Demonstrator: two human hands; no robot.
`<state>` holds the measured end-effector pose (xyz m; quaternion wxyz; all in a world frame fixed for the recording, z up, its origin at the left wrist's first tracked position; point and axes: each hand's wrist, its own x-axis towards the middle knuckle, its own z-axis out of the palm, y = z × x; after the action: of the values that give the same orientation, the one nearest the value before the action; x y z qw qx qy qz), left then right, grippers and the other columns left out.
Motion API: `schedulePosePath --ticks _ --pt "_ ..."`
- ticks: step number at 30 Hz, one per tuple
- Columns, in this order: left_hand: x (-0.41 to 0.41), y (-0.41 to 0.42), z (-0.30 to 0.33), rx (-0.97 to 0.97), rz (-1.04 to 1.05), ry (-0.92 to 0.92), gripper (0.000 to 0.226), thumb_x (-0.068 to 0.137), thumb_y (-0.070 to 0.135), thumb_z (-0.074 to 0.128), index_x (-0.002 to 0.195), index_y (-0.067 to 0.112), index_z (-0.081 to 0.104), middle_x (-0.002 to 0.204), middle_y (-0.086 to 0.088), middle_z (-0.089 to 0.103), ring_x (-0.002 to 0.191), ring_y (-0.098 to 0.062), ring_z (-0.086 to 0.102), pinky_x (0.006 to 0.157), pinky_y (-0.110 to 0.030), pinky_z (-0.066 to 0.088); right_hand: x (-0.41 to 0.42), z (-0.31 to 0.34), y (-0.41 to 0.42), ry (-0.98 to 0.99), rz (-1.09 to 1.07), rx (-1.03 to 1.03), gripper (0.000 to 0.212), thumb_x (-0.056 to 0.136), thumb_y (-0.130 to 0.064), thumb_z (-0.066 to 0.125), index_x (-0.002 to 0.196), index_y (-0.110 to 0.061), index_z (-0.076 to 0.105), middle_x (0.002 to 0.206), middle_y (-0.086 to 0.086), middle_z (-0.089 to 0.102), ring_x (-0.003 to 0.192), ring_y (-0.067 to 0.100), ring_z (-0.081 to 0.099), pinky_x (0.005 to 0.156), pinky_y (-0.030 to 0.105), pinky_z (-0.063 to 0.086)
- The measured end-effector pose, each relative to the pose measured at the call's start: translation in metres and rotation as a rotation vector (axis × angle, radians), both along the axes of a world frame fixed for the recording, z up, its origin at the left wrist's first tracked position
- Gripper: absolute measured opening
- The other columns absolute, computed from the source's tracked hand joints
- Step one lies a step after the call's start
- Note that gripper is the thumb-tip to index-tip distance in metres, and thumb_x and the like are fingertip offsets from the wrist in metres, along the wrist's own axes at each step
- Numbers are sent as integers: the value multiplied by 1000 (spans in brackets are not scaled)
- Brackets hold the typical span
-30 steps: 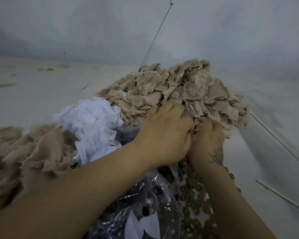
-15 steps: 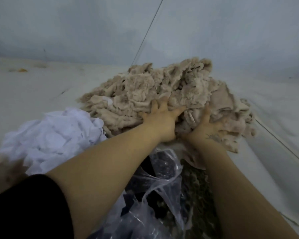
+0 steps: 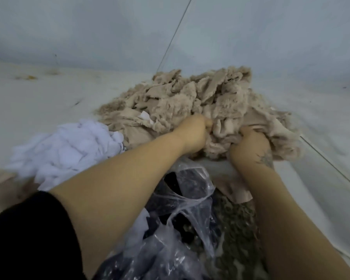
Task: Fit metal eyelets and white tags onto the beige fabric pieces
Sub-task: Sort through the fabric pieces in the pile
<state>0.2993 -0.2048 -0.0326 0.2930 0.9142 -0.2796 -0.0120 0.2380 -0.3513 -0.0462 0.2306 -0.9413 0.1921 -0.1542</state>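
At the table's point(image 3: 38, 102) left edge lies your heap of white tags point(image 3: 65, 150), just beside the beige fabric pile point(image 3: 200, 106) toward the far side. Your left hand point(image 3: 192, 136) digs into the pile's near edge, fingers curled around fabric. A clear plastic bag point(image 3: 182, 215) sits between your forearms, with eyelets point(image 3: 236, 225) beside it. Your right hand point(image 3: 251, 146) grips fabric too, its fingers buried in the pile.
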Motion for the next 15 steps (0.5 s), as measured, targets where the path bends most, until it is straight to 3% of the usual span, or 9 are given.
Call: schedulePosePath --ticks 2,4,7,9,11,13,15 --pt "-18 1 10 -15 -117 -29 41 80 -17 47 59 18 42 63 6 40 59 -8 40 51 -7 32 -25 3 0 -68 -1 3 33 84 -24 58 117 -18 59 113 20 62 94 39 60 71 35 45" --pt "-42 1 12 108 -250 -5 34 80 -17 47 66 14 52 64 9 43 58 -3 39 49 -4 32 -46 -6 0 -18 37 -41 37 88 -28 57 124 -17 59 118 18 62 102 37 61 74 32 44" --pt "-69 -1 1 263 -326 50 31 79 -20 46 77 10 54 76 -3 46 66 -13 40 62 -18 35 -72 -23 -1 232 131 -157 41 100 -25 48 139 -12 52 137 16 56 123 32 54 91 34 44" --pt "-78 2 -1 278 -311 56 34 79 -20 45 83 13 50 89 -5 42 81 -13 40 73 -26 34 -88 -25 -3 312 107 -175 37 99 -24 51 131 -7 58 132 17 59 119 32 56 89 33 45" --pt "-87 9 1 295 -316 55 34 75 -21 44 80 13 47 89 -5 40 80 -13 38 72 -28 33 -105 -22 0 368 78 -179 33 99 -21 50 125 -3 61 131 17 60 118 32 57 88 34 45" --pt "-99 17 5 332 -315 37 35 70 -22 44 74 12 47 80 -5 40 71 -16 36 65 -28 33 -117 -20 6 387 118 -126 40 104 -20 39 141 -5 48 146 14 48 131 30 48 100 34 42" --pt "-111 23 9 373 -316 -14 36 64 -23 45 68 13 45 71 -3 35 62 -15 31 60 -29 30 -126 -17 17 388 117 -30 42 105 -22 40 141 -4 47 148 14 46 132 30 47 104 34 40"
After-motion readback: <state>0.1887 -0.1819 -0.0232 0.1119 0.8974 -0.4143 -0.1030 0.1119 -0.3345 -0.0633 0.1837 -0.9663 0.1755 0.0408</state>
